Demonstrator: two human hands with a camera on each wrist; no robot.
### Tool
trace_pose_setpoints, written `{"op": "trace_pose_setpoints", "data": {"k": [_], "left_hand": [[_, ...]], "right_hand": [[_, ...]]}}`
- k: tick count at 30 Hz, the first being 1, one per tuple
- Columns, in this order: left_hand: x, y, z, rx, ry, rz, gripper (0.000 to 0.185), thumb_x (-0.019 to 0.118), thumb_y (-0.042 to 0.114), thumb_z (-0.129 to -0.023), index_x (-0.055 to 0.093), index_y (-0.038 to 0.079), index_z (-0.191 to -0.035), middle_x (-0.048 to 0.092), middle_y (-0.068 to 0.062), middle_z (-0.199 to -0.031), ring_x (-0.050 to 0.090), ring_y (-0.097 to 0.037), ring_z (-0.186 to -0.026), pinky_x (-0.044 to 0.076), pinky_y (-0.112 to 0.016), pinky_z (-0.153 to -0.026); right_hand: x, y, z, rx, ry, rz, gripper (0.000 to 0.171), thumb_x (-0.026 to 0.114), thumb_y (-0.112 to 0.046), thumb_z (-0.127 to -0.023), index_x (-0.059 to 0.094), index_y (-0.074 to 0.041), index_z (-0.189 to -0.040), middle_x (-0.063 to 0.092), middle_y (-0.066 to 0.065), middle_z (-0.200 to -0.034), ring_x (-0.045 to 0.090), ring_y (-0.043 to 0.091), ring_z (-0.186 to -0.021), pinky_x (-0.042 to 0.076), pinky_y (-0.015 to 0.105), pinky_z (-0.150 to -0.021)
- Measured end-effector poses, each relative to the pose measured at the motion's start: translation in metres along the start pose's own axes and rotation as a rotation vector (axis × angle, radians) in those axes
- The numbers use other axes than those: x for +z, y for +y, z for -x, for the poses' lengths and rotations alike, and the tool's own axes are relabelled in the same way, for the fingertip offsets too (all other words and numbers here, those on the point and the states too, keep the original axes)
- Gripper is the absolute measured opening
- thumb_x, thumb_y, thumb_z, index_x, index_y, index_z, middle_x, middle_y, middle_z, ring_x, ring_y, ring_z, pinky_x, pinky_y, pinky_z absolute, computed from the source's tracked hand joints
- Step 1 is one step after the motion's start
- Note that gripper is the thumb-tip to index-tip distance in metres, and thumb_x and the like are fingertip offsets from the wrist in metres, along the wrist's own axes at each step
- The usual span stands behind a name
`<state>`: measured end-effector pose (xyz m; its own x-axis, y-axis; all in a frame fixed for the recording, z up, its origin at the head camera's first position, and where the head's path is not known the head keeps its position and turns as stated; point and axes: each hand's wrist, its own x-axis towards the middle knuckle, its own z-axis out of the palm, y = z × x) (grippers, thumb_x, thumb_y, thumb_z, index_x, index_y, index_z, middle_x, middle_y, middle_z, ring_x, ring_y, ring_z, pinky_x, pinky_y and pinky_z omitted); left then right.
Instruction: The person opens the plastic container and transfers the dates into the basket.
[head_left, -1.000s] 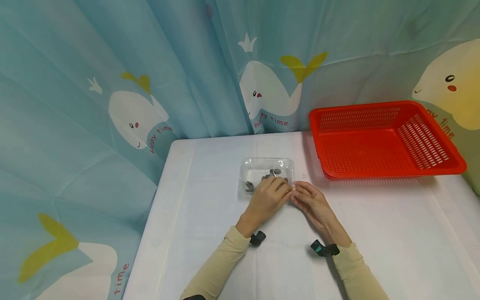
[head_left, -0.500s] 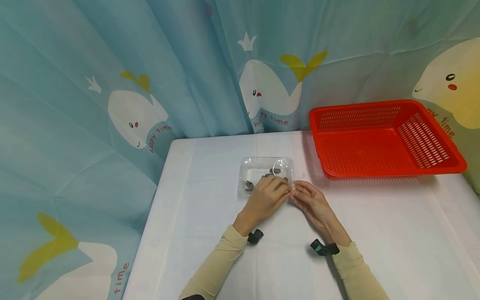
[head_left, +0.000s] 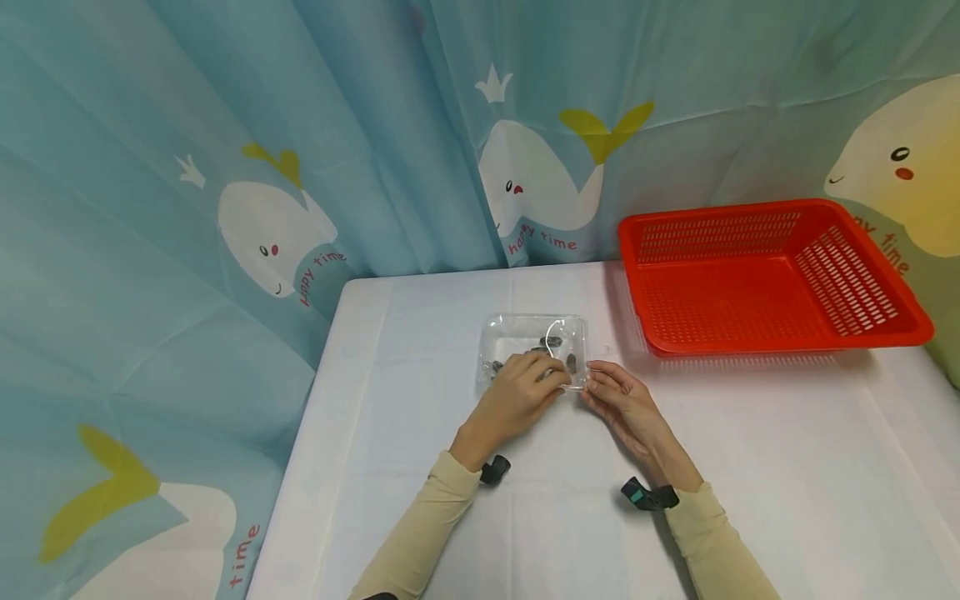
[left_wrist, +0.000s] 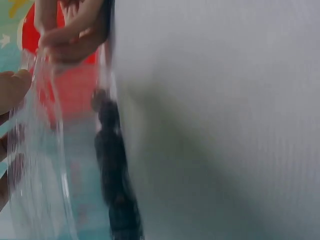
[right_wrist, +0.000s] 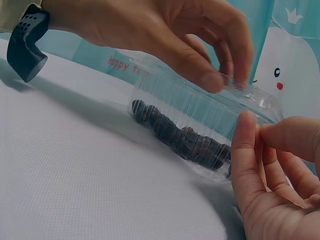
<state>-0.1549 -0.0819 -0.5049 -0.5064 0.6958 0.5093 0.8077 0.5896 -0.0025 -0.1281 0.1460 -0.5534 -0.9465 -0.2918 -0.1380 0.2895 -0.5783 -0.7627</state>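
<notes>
A clear plastic box [head_left: 517, 327] holds several dark, ribbed, lumpy pieces [right_wrist: 185, 142]; their kind is not plain. My left hand [head_left: 517, 392] reaches over its near side. In the right wrist view its thumb and bent fingers pinch the upper rim. My right hand [head_left: 626, 408] holds the near right corner, thumb and fingertips pinching the edge there. The left wrist view is blurred, with the box wall [left_wrist: 37, 165] standing between my left fingers and the table. In the head view my left hand hides part of the box's contents.
A red perforated basket [head_left: 720, 304] stands at the back right on the white table [head_left: 757, 450], with a clear rim showing beneath it. A blue whale-print curtain [head_left: 420, 167] hangs behind and to the left.
My left hand has slid left along the box's near edge, away from the right hand, uncovering a dark piece near the right corner. The right hand has stayed in place.
</notes>
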Motion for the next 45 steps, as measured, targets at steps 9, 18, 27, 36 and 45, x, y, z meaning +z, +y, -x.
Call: {"op": "trace_pose_setpoints", "data": {"k": [9, 18, 27, 36, 45], "left_hand": [[-0.023, -0.023, 0.018, -0.061, -0.064, -0.018, 0.020, 0.079, 0.021, -0.095, 0.074, 0.021, -0.114, 0.070, 0.005, -0.118, 0.064, -0.016, -0.115, 0.054, -0.033, -0.095], [-0.043, -0.044, 0.044, -0.113, -0.079, -0.050, 0.025, 0.084, 0.024, -0.090, 0.074, 0.020, -0.113, 0.070, 0.003, -0.117, 0.064, -0.020, -0.114, 0.055, -0.036, -0.089], [-0.055, -0.057, 0.061, -0.135, -0.056, -0.086, 0.031, 0.087, 0.025, -0.087, 0.074, 0.018, -0.114, 0.070, -0.002, -0.120, 0.065, -0.023, -0.113, 0.058, -0.039, -0.088], [-0.056, -0.064, 0.068, -0.123, -0.058, -0.082, 0.023, 0.083, 0.024, -0.091, 0.074, 0.017, -0.111, 0.073, 0.000, -0.117, 0.067, -0.020, -0.110, 0.058, -0.035, -0.086], [-0.051, -0.067, 0.070, -0.040, 0.040, -0.097, 0.016, 0.085, 0.018, -0.088, 0.074, 0.013, -0.098, 0.074, 0.001, -0.103, 0.069, -0.017, -0.098, 0.058, -0.032, -0.077]], "right_hand": [[0.001, 0.000, 0.000, -0.013, 0.000, -0.011, 0.034, 0.050, 0.013, -0.103, 0.064, -0.011, -0.122, 0.073, -0.002, -0.103, 0.072, 0.007, -0.094, 0.062, 0.024, -0.091], [0.002, 0.000, 0.000, -0.010, -0.001, -0.012, 0.033, 0.049, 0.012, -0.103, 0.063, -0.010, -0.123, 0.072, -0.002, -0.102, 0.071, 0.008, -0.094, 0.062, 0.025, -0.092], [0.002, -0.002, 0.002, -0.006, -0.015, -0.025, 0.032, 0.049, 0.012, -0.104, 0.063, -0.009, -0.123, 0.073, -0.002, -0.102, 0.072, 0.008, -0.095, 0.062, 0.026, -0.093], [0.002, -0.003, 0.002, 0.006, -0.012, -0.024, 0.031, 0.048, 0.011, -0.104, 0.062, -0.009, -0.124, 0.071, -0.001, -0.103, 0.070, 0.008, -0.096, 0.062, 0.027, -0.094], [0.002, -0.002, 0.002, 0.006, -0.008, -0.003, 0.031, 0.048, 0.010, -0.105, 0.062, -0.009, -0.124, 0.071, -0.002, -0.104, 0.069, 0.007, -0.098, 0.062, 0.028, -0.095]]}}
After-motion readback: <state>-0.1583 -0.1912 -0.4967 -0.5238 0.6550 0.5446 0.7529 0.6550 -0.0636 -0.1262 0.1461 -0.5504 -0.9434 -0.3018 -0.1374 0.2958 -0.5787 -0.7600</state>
